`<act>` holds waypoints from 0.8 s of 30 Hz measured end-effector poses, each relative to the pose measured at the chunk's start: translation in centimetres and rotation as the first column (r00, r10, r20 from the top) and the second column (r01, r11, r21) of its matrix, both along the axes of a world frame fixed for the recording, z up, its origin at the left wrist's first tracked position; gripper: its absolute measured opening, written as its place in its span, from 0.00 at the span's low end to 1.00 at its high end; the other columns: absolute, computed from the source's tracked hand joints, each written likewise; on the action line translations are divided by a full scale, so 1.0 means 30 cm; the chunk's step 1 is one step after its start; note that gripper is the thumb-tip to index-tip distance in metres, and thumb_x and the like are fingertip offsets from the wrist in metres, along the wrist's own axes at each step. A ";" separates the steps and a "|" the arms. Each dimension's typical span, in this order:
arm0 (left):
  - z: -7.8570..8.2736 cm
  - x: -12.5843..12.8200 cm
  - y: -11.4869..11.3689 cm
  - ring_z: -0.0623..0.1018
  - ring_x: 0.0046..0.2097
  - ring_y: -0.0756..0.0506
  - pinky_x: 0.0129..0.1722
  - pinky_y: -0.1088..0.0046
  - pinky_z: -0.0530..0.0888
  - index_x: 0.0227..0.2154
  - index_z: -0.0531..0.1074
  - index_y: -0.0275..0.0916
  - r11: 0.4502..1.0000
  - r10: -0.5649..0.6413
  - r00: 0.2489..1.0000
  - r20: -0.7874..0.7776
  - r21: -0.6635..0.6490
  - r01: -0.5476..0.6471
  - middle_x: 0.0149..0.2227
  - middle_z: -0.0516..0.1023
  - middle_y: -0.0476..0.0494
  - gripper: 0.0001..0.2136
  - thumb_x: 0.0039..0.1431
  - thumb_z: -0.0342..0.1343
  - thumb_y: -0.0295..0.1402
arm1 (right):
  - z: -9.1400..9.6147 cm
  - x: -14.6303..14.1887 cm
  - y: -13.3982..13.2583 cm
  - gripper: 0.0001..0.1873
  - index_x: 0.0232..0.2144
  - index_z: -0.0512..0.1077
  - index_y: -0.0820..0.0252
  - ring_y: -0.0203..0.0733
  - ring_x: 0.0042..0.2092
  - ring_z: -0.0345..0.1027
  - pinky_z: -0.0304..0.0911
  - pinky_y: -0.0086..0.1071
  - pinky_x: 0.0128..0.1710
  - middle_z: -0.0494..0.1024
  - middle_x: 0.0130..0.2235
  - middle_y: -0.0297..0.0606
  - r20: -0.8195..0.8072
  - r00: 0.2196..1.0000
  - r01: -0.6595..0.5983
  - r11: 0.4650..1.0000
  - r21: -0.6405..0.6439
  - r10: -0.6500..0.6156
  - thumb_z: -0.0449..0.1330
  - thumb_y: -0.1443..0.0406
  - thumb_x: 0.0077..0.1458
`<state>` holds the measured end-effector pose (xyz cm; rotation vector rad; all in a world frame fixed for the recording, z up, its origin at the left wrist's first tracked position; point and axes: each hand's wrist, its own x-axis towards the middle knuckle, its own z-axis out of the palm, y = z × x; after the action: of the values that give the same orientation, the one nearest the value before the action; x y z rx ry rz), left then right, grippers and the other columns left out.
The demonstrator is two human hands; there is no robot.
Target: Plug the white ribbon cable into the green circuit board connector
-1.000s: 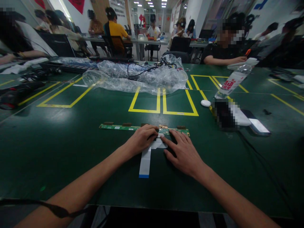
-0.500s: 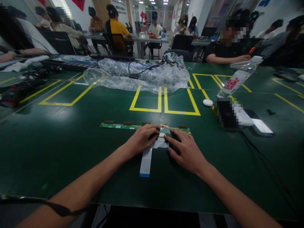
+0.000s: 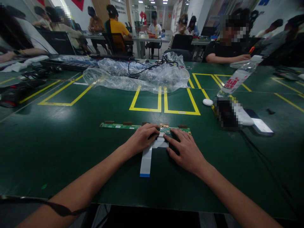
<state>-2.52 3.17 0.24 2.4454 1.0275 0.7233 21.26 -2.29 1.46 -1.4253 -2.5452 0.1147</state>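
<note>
A long, narrow green circuit board (image 3: 118, 126) lies flat on the dark green table (image 3: 71, 148). A white flat ribbon cable (image 3: 146, 160) with a blue end runs from the board's middle toward me. My left hand (image 3: 142, 139) rests curled on the board and the cable's top end, fingers pressing near the connector. My right hand (image 3: 186, 150) lies beside it with fingers stretched out, fingertips on the cable's end and the board.
A crumpled clear plastic bag (image 3: 140, 76) with black wires lies behind yellow tape boxes (image 3: 163, 101). At the right are a plastic bottle (image 3: 237, 77), a small white puck (image 3: 207, 102) and a phone (image 3: 260, 125). Other people sit at tables around.
Both hands stay on the board and cable; my right hand has edged slightly closer to the connector. The view has shifted a little.
</note>
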 end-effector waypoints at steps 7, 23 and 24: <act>0.006 0.001 -0.003 0.73 0.54 0.45 0.54 0.60 0.73 0.43 0.75 0.37 1.000 -0.009 1.000 0.022 0.002 0.009 0.53 0.74 0.42 0.07 0.64 0.54 0.27 | 0.003 0.009 -0.002 0.26 0.63 0.64 0.52 0.58 0.67 0.53 0.53 0.58 0.62 0.62 0.66 0.50 -0.019 1.000 -0.016 1.000 -0.022 0.016 0.54 0.57 0.64; 0.003 0.008 -0.002 0.73 0.54 0.43 0.53 0.58 0.73 0.42 0.75 0.36 1.000 0.006 1.000 0.014 0.012 -0.006 0.53 0.74 0.39 0.07 0.64 0.54 0.27 | 0.001 0.008 -0.003 0.26 0.62 0.67 0.53 0.58 0.66 0.53 0.52 0.57 0.64 0.62 0.66 0.50 -0.027 0.999 -0.022 1.000 -0.014 0.021 0.55 0.57 0.63; 0.005 0.008 -0.002 0.73 0.54 0.43 0.53 0.58 0.73 0.42 0.75 0.36 1.000 0.011 1.000 0.008 0.015 -0.011 0.53 0.74 0.39 0.07 0.64 0.54 0.26 | -0.001 0.008 -0.003 0.26 0.62 0.66 0.53 0.58 0.66 0.53 0.51 0.57 0.64 0.62 0.66 0.50 -0.023 0.999 -0.023 1.000 -0.008 0.023 0.55 0.57 0.63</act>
<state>-2.27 3.10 0.40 2.4494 1.0374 0.7465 21.51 -2.38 1.42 -1.3902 -2.5459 0.1446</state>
